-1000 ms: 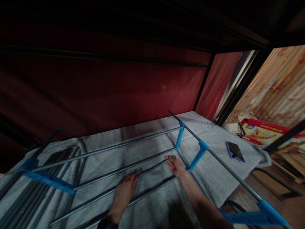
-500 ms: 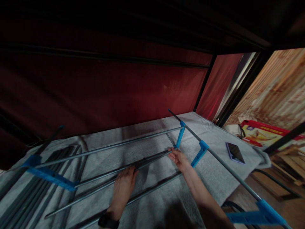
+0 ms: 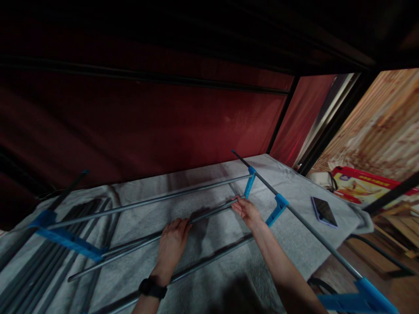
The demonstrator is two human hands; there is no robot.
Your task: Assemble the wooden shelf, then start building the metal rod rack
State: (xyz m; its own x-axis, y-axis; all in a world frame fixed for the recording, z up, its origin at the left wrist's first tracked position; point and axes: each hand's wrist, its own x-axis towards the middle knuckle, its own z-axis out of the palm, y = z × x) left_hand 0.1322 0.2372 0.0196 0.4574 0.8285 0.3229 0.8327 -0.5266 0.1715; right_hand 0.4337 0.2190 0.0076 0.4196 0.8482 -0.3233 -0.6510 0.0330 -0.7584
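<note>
My left hand (image 3: 173,240) is closed round a grey metal rod (image 3: 137,247) near its middle. My right hand (image 3: 246,211) pinches the rod's right end, close beside a blue bracket (image 3: 250,183). The rod's left end lies free beside another rod that meets the left blue bracket (image 3: 70,242). Behind my hands, a grey crossbar (image 3: 157,197) joins the left and right brackets. A second blue bracket (image 3: 276,209) sits on the long right-hand pole (image 3: 317,235), just right of my right hand. A lower rod (image 3: 212,258) runs beneath my wrists.
Several loose grey rods (image 3: 42,268) lie at the left on the grey cloth (image 3: 203,198). A phone (image 3: 323,211) rests at the right, near a red and yellow box (image 3: 363,185). Another blue bracket (image 3: 363,298) juts in at lower right. Dark frame bars surround the surface.
Both hands have shifted slightly away from me with the rod. Its right end is now nearer the blue bracket, and its left end has moved right, closer to the neighbouring rod.
</note>
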